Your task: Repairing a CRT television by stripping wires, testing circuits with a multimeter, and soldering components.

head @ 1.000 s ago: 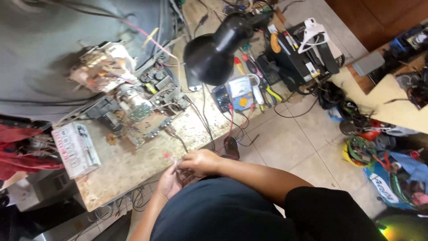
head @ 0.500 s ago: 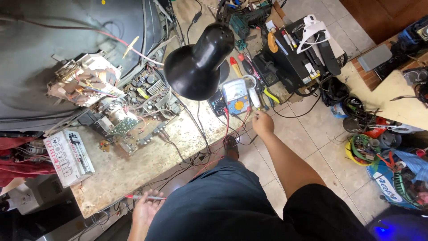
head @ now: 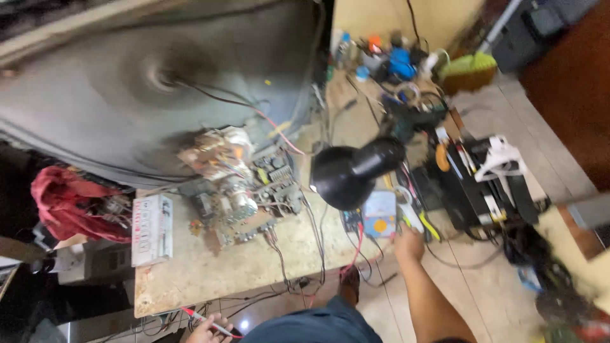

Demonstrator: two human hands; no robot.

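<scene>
Multimeter [head: 379, 223], blue with an orange dial, lies at the workbench [head: 210, 270] edge under a black lamp [head: 346, 174], the right hand [head: 408, 243] reaching beside it, grip unclear, while the left hand [head: 206, 328] pinches a red probe [head: 202, 318], best held steady.

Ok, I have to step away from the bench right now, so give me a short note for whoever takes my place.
Left hand: low at the table's near edge, holding a red probe.
Right hand: reaching to the blue multimeter by the black lamp; grip unclear.
Circuit board lies bare on the wooden table, wired to the big grey tube behind it.
Done: board exposed, probe in hand.
Left: probe not yet on the board.
</scene>
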